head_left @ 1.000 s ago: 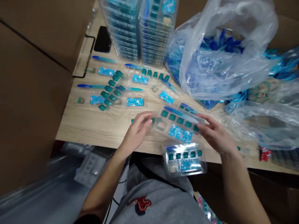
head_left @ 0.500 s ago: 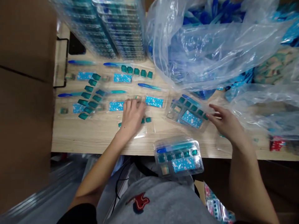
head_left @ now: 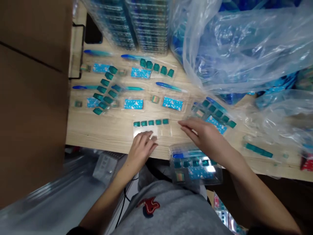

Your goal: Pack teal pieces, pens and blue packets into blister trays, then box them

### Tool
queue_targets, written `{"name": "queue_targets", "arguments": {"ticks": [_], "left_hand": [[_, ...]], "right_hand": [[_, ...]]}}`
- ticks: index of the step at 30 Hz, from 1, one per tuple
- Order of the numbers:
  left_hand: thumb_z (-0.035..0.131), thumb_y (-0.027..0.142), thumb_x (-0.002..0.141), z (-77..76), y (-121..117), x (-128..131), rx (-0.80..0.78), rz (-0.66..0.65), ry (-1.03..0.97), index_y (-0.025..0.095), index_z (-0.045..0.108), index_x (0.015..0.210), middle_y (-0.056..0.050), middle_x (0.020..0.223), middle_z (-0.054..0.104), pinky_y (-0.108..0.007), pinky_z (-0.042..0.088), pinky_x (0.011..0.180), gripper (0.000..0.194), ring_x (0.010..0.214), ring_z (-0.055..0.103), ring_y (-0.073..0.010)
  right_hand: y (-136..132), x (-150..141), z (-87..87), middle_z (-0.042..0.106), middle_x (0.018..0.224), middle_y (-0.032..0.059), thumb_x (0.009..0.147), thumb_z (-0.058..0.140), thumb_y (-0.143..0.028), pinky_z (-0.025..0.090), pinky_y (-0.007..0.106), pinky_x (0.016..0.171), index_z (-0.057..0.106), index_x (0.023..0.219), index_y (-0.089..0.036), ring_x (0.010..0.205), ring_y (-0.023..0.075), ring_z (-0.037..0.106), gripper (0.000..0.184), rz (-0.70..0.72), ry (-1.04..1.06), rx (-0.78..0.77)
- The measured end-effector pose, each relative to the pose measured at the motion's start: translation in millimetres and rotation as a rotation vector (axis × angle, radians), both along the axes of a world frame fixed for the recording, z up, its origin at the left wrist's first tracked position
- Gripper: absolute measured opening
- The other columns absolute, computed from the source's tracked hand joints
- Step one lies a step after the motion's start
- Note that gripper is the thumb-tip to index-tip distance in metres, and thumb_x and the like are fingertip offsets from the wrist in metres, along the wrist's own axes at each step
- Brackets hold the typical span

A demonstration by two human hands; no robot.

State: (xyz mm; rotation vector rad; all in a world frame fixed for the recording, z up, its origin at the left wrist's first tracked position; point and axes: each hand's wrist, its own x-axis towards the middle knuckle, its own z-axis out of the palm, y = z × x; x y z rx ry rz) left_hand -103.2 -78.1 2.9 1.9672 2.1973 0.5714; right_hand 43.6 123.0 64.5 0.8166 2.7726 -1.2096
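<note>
Closest: closed clear pack at the edge of the table, just under my right hand. That hand is open, fingers extended, holding nothing; 0.5 s ago it was at the far tray. Left hand rests loosely curled on a clear blister; cannot tell if it has hold. Just beyond, 5 teal blocks sit in a row. Farther: open tray, then plastic bag.

No words can be read here: the blue printed cards at 12 o'clock show only small white marks, and the red emblem on the grey sweatshirt at 6 o'clock has no clear letters
</note>
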Motion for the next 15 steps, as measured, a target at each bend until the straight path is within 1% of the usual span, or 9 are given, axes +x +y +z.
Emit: {"name": "queue_targets", "arguments": {"ticks": [2,3,4,6,8,9,10,12,15], "left_hand": [[0.054,0.022,0.091,-1.1,-2.9,-6.0,0.021,0.044,-0.069,0.019,0.059,0.109,-0.012,0.113,0.064,-0.04,0.049,0.089,0.019,0.106,0.058,-0.0242],[0.053,0.02,0.092,-0.7,-3.5,-13.1,0.054,0.091,-0.076,0.02,0.059,0.109,-0.011,0.113,0.064,-0.04,0.048,0.09,0.019,0.107,0.058,-0.0235],[0.052,0.019,0.092,-0.1,-3.8,-22.5,0.099,0.164,-0.051,0.021,0.059,0.109,-0.011,0.114,0.063,-0.041,0.046,0.092,0.019,0.109,0.057,-0.0235],[0.05,0.019,0.092,-0.4,-4.1,-45.2,0.173,0.373,0.059,0.02,0.059,0.111,-0.014,0.118,0.061,-0.046,0.042,0.098,0.022,0.114,0.054,-0.0261],[0.053,0.024,0.091,-4.2,-4.5,-68.5,0.156,0.561,0.13,0.018,0.06,0.113,-0.018,0.125,0.056,-0.053,0.036,0.101,0.024,0.12,0.048,-0.0311],[0.055,0.027,0.089,-7.5,-5.0,-79.1,0.114,0.622,0.134,0.018,0.061,0.112,-0.019,0.127,0.055,-0.055,0.034,0.102,0.025,0.122,0.046,-0.0332],[0.057,0.029,0.088,-11.2,-5.7,-88.7,0.072,0.659,0.127,0.018,0.062,0.11,-0.019,0.127,0.055,-0.056,0.034,0.102,0.025,0.121,0.046,-0.0344],[0.057,0.029,0.087,-18.4,-8.5,-105.5,0.03,0.696,0.101,0.018,0.063,0.101,-0.018,0.122,0.059,-0.055,0.035,0.099,0.019,0.116,0.05,-0.034],[0.05,0.028,0.09,-24.0,-15.5,-128.7,0.09,0.798,0.076,0.019,0.063,0.092,-0.016,0.112,0.063,-0.052,0.037,0.098,0.016,0.109,0.054,-0.0315]], "right_hand": [[-0.3,-23.6,-4.6,0.071,0.106,0.0108,0.094,0.047,-0.018,0.052,0.036,0.084,0.07,0.105,-0.017,0.099,0.0237,0.066,0.025,0.107,-0.075,0.034],[-0.8,-35.8,-6.3,0.07,0.106,0.0116,0.095,0.045,-0.017,0.051,0.036,0.084,0.07,0.103,-0.016,0.099,0.0239,0.066,0.026,0.153,-0.108,0.069],[-2.0,-48.1,-7.5,0.07,0.106,0.0123,0.095,0.044,-0.016,0.05,0.035,0.084,0.07,0.102,-0.015,0.1,0.0242,0.065,0.026,0.198,-0.138,0.108],[-7.7,-72.2,-9.1,0.069,0.106,0.0137,0.096,0.043,-0.015,0.049,0.035,0.085,0.069,0.103,-0.013,0.102,0.0254,0.064,0.027,0.304,-0.182,0.192],[-17.4,-92.9,-10.3,0.068,0.107,0.0163,0.095,0.045,-0.014,0.048,0.036,0.087,0.068,0.105,-0.01,0.106,0.0278,0.062,0.026,0.405,-0.219,0.289],[-22.9,-101.0,-11.0,0.067,0.108,0.0179,0.094,0.045,-0.013,0.048,0.037,0.088,0.068,0.107,-0.008,0.109,0.0291,0.06,0.026,0.445,-0.249,0.333],[-28.0,-107.4,-11.8,0.066,0.11,0.0193,0.093,0.045,-0.012,0.048,0.037,0.089,0.067,0.108,-0.007,0.111,0.0301,0.059,0.027,0.472,-0.285,0.369],[-35.4,-114.3,-13.5,0.064,0.113,0.0207,0.092,0.044,-0.009,0.048,0.036,0.087,0.067,0.11,-0.005,0.112,0.0305,0.058,0.029,0.481,-0.365,0.404],[-37.6,-113.4,-13.7,0.063,0.113,0.02,0.093,0.041,-0.01,0.049,0.034,0.085,0.068,0.108,-0.008,0.108,0.0292,0.06,0.031,0.457,-0.411,0.406]]}}
